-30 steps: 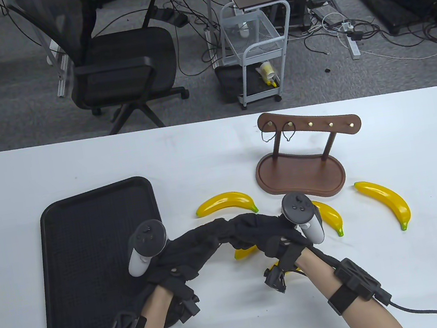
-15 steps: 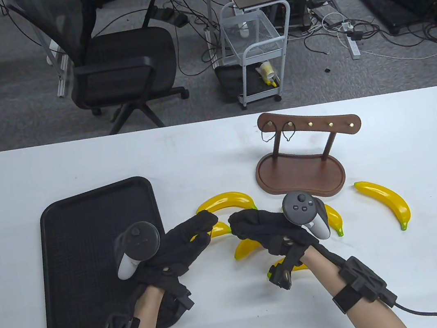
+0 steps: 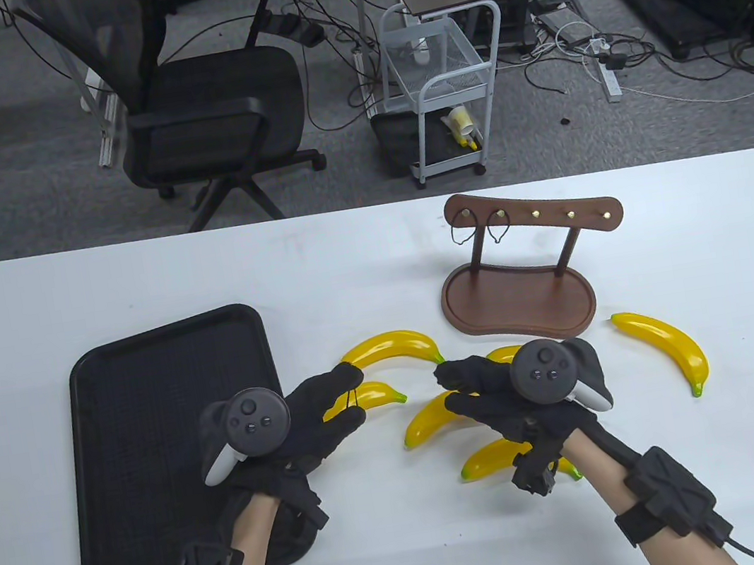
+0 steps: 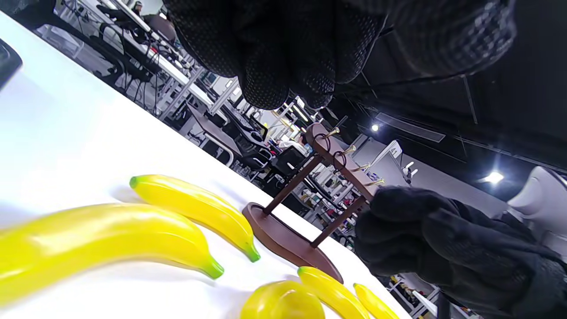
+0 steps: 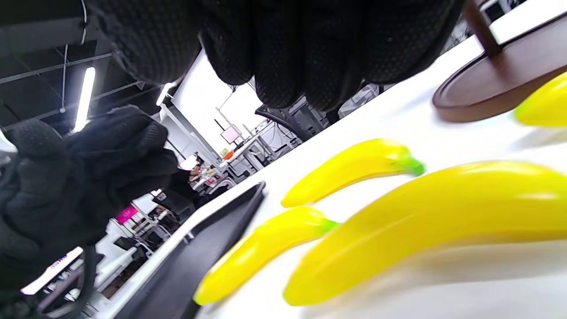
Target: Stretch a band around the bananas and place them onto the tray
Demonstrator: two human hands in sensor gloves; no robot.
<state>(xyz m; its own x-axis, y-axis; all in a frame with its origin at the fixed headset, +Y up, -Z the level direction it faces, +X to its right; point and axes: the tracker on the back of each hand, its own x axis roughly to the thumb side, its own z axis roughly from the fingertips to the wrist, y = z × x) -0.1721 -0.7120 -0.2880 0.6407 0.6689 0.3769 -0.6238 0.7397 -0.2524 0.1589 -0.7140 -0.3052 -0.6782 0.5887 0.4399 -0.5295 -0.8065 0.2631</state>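
Both hands are covered by black fabric sensor gloves, the left hand [image 3: 312, 418] and the right hand [image 3: 492, 396] alike. A dotted, grippy texture is seen on the fingertips [image 4: 266, 86] in the wrist views. A dark grey tracker [image 3: 246, 425] with round buttons and a white handle is strapped to the back of the left hand, and a matching tracker [image 3: 553, 376] to the right. Black strapped modules are worn on both forearms, and a black cable [image 3: 740, 543] is run from the right one.
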